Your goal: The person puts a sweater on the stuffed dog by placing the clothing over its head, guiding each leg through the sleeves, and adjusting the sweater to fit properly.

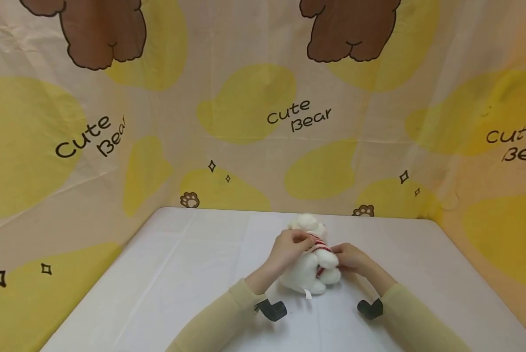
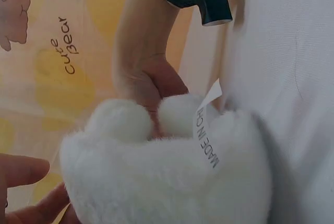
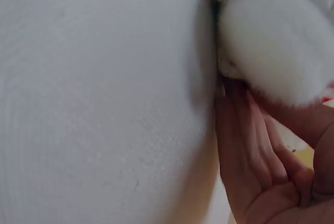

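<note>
A white plush toy (image 1: 304, 271) in a red-and-white striped knit garment (image 1: 319, 242) sits on the white table, its back turned partly toward me. My left hand (image 1: 291, 247) holds it at the upper back, fingers bent at the garment below the head. In the left wrist view, those fingers (image 2: 52, 203) lie against the white fur. On the toy's other side, low down, my right hand (image 1: 351, 256) grips it. The right wrist view has the right fingers (image 3: 245, 135) under a furry limb (image 3: 276, 41) and the thumb alongside; their tips are hidden.
A white printed label (image 2: 206, 140) sticks out from the toy's rear near the tabletop (image 1: 192, 274). Cloth walls (image 1: 245, 107) with bear prints stand behind the table and at both sides. Black wrist mounts (image 1: 272, 310) hang below both sleeves.
</note>
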`<state>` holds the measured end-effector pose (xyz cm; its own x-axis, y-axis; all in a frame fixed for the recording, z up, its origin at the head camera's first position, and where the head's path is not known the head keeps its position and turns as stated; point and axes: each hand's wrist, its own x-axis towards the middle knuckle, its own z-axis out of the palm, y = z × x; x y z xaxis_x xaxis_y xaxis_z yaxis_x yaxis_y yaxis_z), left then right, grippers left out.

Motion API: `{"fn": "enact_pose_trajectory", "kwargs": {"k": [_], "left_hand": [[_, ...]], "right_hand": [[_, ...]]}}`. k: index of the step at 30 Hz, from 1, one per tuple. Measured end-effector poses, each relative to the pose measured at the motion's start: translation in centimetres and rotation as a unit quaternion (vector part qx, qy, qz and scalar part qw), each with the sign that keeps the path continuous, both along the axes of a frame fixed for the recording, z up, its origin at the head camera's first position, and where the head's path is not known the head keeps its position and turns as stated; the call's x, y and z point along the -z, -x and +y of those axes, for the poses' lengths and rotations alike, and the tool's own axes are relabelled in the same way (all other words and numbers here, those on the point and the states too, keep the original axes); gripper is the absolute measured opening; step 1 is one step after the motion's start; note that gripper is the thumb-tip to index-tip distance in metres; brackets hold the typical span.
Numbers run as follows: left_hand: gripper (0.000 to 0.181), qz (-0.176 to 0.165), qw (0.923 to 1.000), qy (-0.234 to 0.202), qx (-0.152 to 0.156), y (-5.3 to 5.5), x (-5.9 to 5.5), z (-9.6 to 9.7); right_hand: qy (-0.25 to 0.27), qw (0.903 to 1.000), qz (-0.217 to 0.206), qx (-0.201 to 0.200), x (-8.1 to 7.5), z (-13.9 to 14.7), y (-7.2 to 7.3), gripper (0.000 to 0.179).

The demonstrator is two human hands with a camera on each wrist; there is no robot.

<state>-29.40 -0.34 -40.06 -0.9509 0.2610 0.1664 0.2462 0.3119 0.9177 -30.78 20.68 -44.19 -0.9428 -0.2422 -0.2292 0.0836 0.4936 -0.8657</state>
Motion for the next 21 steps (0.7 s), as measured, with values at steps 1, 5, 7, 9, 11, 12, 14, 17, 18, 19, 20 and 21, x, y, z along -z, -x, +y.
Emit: {"fn": "enact_pose_trajectory", "kwargs": {"k": [1,5,7,9,11,12,14,17,18,19,20,21], "left_hand": [[0.018,0.003,1.0,0.003,-0.003,-0.1,0.0,-0.1],[0.02,0.0,0.9999,-0.014,0.004,0.0,0.0,-0.6],[0.02,-0.005,0.9995,-0.027,0.015,0.1,0.2,-0.8],[0.021,-0.011,0.9988,-0.038,0.027,0.2,0.3,-0.9],[0.021,-0.022,0.998,-0.046,0.036,0.3,0.4,-1.1],[0.022,-0.027,0.9974,-0.052,0.041,0.3,0.4,-1.1],[0.023,-0.04,0.9957,-0.064,0.053,0.5,0.4,-1.3],[0.024,-0.061,0.9923,-0.083,0.069,0.8,0.3,-1.6],[0.024,-0.064,0.9912,-0.09,0.073,1.0,0.3,-1.7],[0.024,-0.065,0.9904,-0.097,0.073,1.1,0.3,-1.9],[0.024,-0.063,0.9903,-0.102,0.07,1.3,0.3,-2.1],[0.023,-0.06,0.9902,-0.11,0.062,1.5,0.3,-2.3]], "right_hand": [[-0.014,0.9997,0.009,0.018,0.0,-0.1,0.0,0.029],[-0.022,0.9983,0.01,0.053,-0.6,0.0,0.2,0.027],[0.014,0.9983,0.004,0.056,-1.2,0.2,0.3,0.029],[0.044,0.9973,0.019,0.056,-2.2,0.4,0.2,0.032],[0.054,0.9959,0.051,0.052,-3.4,0.4,-0.1,0.038],[0.049,0.9953,0.069,0.047,-4.0,0.3,-0.3,0.041],[0.032,0.9935,0.103,0.037,-5.1,0.0,-0.8,0.042],[0.002,0.9906,0.136,0.017,-6.0,-0.8,-1.6,0.037],[-0.003,0.9897,0.143,0.008,-6.1,-1.0,-1.7,0.035],[-0.008,0.989,0.148,0.001,-6.0,-1.2,-1.8,0.032],[-0.011,0.9882,0.153,-0.008,-6.0,-1.3,-1.9,0.03],[-0.015,0.988,0.154,-0.012,-5.9,-1.4,-2.0,0.029]]}}
